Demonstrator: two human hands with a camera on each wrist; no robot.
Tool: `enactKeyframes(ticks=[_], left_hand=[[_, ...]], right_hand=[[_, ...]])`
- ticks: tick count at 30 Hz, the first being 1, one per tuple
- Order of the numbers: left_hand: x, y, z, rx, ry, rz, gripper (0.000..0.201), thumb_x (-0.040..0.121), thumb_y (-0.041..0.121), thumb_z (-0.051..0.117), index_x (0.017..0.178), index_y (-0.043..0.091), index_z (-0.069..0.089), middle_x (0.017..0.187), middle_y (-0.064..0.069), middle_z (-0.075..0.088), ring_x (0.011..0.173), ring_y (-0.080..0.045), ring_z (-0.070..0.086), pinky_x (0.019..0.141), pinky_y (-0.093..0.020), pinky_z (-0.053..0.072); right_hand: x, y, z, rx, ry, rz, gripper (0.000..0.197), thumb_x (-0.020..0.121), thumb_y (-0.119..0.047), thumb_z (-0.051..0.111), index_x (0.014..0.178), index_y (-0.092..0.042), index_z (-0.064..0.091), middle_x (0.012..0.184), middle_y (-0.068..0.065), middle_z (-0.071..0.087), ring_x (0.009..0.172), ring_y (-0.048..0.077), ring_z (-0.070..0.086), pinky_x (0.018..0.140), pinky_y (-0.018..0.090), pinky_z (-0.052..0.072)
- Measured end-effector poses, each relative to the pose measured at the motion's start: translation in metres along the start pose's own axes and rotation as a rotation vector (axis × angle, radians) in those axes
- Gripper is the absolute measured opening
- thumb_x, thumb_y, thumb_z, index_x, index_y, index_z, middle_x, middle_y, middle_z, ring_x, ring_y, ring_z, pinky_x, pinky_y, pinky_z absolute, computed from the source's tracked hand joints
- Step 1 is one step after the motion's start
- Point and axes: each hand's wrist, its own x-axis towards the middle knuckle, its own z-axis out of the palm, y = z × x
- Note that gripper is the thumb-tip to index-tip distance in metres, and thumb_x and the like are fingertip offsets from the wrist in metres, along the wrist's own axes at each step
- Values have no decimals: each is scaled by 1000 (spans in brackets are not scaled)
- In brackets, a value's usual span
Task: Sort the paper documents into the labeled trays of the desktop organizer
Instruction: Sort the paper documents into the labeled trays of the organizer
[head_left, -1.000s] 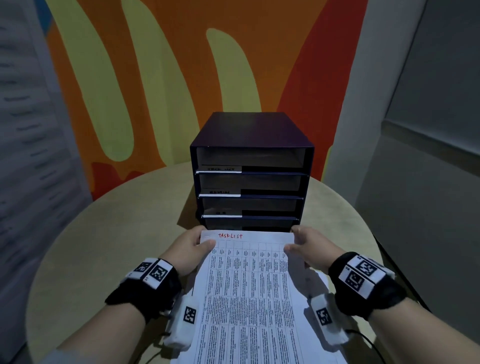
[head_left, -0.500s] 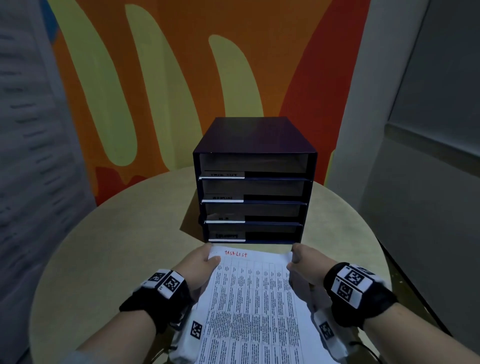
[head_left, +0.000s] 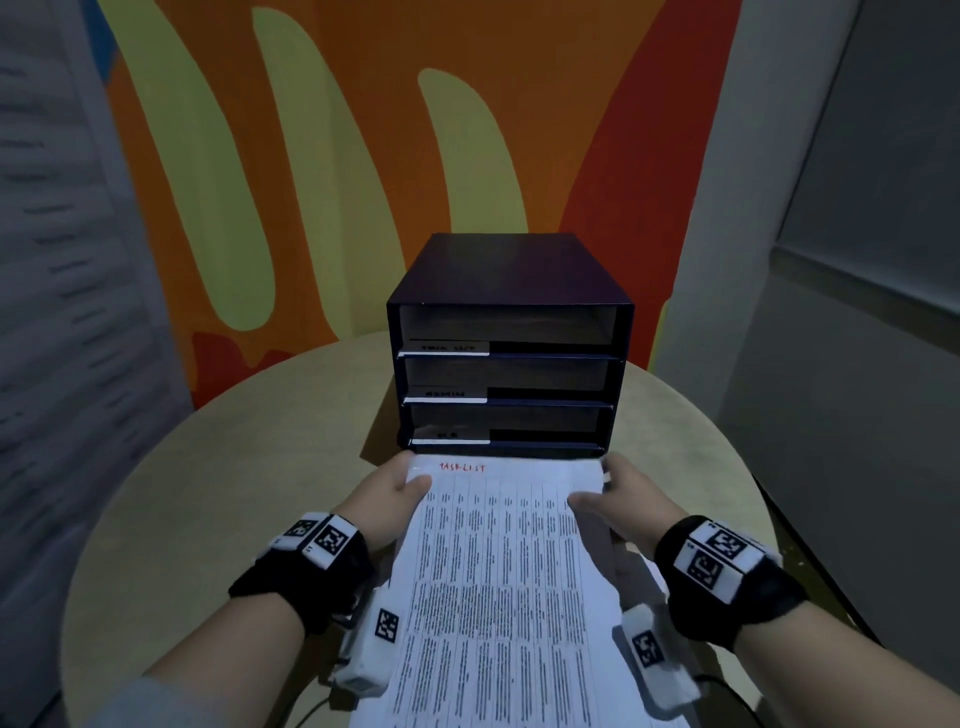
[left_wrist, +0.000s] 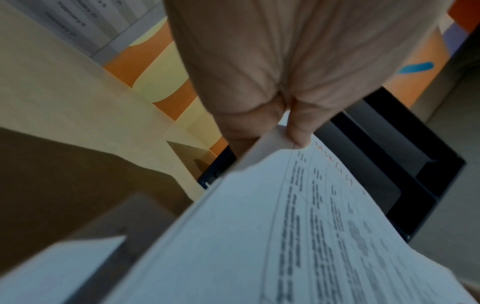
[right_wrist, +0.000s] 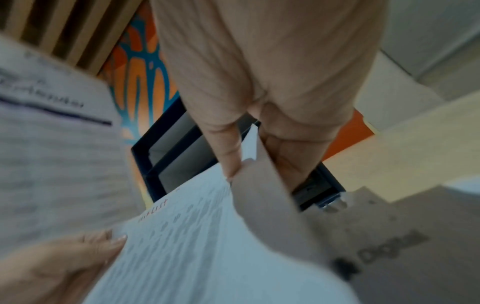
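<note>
You are holding a printed sheet headed "TASKLIST" in red (head_left: 498, 571) by its two far corners, with its leading edge just in front of the dark desktop organizer (head_left: 509, 270) on the round table (head_left: 218, 467). Your left hand (head_left: 387, 501) is pinching the left corner, thumb on top and fingers underneath, and your right hand (head_left: 618, 501) is pinching the right corner in the same way; the wrist views are showing each thumb pressed down on the paper. The sheet is sagging a little between your hands and is hiding the organizer's lowest tray. The top tray's label (head_left: 449, 347) seems to be reading "task list", though it is blurred, so that is probably where this page is going. The three trays that are showing are looking empty from here, so the sorting is likely at its start: this sheet is not yet filed, and at least one more handwritten page (right_wrist: 52, 133) is showing in the right wrist view.
</note>
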Motion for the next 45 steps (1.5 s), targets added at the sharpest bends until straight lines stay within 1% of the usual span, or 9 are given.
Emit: enactKeyframes(ticks=[4,8,15,21,29,34,39,42,45], left_hand=[[-6,18,-12,-178,108,63,26,103,30,43,126,26,53,122,5,66,112,-16,62,101,-48,47],[-9,34,-18,-385,108,66,21,102,28,47,115,14,56,103,-16,70,89,-31,66,81,-47,50],[-1,44,-14,-543,195,-45,24,84,36,54,90,14,63,104,-36,58,83,-32,57,85,-47,46],[1,67,-16,-502,320,-105,22,103,14,40,83,11,50,66,-3,40,50,-15,30,50,-24,26],[12,72,-16,-417,349,1,26,97,14,54,122,14,50,118,-7,64,100,-23,64,95,-43,51],[-15,81,-11,159,355,250,83,89,49,62,153,22,17,157,4,20,144,-16,23,117,-38,24],[-42,83,3,720,-11,400,132,55,90,57,148,42,-22,153,20,-31,140,-7,-32,114,-52,-17],[-43,78,7,954,-63,417,135,59,81,65,145,37,-30,150,14,-39,138,-13,-40,112,-57,-21],[-43,79,9,1018,5,404,116,81,33,66,147,33,-29,155,10,-35,140,-15,-36,114,-59,-16]], right_hand=[[-11,-5,-5,261,-197,-37,23,93,-5,59,114,-15,63,103,2,72,63,-2,66,52,14,48],[-12,-11,-13,498,-90,-57,26,94,-1,55,117,-11,63,109,6,73,97,24,71,93,48,53],[-5,-39,-30,622,16,-51,27,95,-2,54,121,-7,60,109,11,72,97,32,69,93,54,51],[2,-48,-33,618,50,12,5,93,-3,56,98,-4,56,112,24,66,103,44,63,93,56,50],[3,-54,-39,567,62,21,26,94,6,50,118,-4,56,110,18,68,94,35,68,85,49,55],[7,-64,-43,598,83,10,20,95,1,51,114,-3,56,109,19,68,96,36,67,82,46,55],[15,-77,-48,636,168,20,16,93,-3,59,82,-7,48,93,22,67,82,34,66,76,46,55],[22,-81,-50,646,210,29,19,92,-6,62,81,-10,47,83,18,65,69,29,64,65,40,54],[23,-85,-52,638,222,30,19,92,-9,62,79,-10,49,78,16,65,65,26,64,59,36,55]])
